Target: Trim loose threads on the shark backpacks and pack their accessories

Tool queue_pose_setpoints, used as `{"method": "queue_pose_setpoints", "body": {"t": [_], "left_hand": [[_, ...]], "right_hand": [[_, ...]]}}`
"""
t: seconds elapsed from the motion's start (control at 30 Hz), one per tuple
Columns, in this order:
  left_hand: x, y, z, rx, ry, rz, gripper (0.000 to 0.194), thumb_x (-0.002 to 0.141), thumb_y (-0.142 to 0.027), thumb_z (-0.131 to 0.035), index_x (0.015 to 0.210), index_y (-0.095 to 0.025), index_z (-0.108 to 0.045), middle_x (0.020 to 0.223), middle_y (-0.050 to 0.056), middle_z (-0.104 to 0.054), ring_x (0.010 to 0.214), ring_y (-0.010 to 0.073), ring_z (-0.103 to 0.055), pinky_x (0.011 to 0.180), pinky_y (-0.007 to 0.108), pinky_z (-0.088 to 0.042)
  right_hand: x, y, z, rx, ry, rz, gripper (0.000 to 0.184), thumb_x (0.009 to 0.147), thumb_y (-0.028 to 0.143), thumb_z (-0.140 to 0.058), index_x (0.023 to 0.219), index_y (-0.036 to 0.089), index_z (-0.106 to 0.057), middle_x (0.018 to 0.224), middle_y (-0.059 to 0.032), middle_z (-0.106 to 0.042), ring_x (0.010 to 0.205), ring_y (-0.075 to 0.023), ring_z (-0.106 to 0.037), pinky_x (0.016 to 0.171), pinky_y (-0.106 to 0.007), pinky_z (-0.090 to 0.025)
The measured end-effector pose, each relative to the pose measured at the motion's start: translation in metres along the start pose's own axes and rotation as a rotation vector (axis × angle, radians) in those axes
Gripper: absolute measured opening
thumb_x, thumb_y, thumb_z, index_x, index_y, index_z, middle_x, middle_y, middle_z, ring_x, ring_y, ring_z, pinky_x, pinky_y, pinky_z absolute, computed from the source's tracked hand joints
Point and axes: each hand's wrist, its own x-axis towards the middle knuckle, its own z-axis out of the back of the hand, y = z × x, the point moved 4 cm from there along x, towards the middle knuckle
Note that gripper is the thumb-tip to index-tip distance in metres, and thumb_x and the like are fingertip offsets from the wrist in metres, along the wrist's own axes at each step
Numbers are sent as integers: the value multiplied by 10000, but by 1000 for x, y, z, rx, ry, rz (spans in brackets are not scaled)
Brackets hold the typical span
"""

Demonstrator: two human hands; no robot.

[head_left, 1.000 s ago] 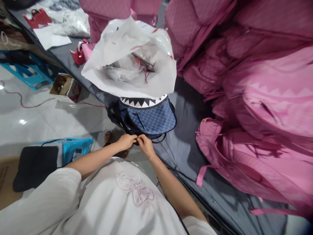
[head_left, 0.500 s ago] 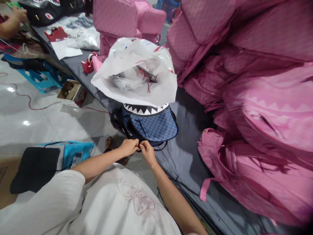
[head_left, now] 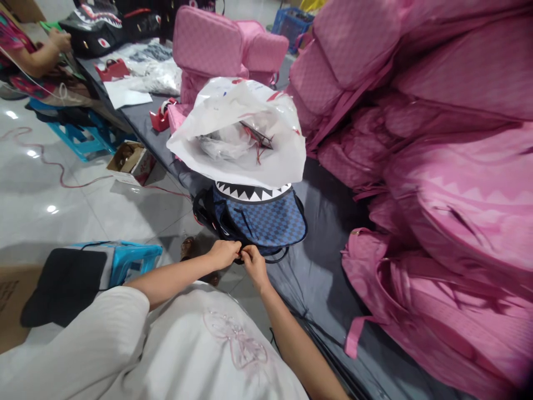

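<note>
A blue checkered backpack (head_left: 270,216) with a white-toothed band lies on the table's near edge. At its near side, my left hand (head_left: 225,254) and my right hand (head_left: 253,261) meet fingertip to fingertip, both closed in a pinch. What they pinch is too small and covered to make out; it seems to be at the dark edge of the backpack. On the far part of the backpack rests an open white plastic bag (head_left: 287,161) with clear plastic pieces and thin red strings inside.
Pink backpacks (head_left: 466,200) pile up on the right; more stand behind the plastic bag. A red tape dispenser (head_left: 161,115) is at the table's left edge. On the floor are a small carton (head_left: 132,166) and a blue stool (head_left: 137,261). A co-worker (head_left: 37,61) sits far left.
The whole view has shifted slightly, so things appear a little lower and further right. My hands stay pinched together at the same edge of the backpack.
</note>
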Motion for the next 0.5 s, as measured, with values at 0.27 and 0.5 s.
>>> {"method": "queue_pose_setpoints", "body": {"t": [0.27,0.5], "left_hand": [[1,-1,-1,-10,-9,-37,160,960,-310,-534,1038,-220,-641,1045,81,-739,994,255,-703,811,319,-496],[-2,-4,5,-16,7,-54,200,972,-264,-485,1019,-220,-674,1025,66,-739,988,243,-704,816,307,-504]], "right_hand": [[-2,4,3,-2,-9,-14,219,841,424,-448,861,222,-529,739,-34,-637,696,-200,-614,686,-316,-480],[-3,5,3,-5,-16,-13,234,845,440,-448,860,219,-523,732,-30,-623,679,-194,-598,674,-316,-474]]}}
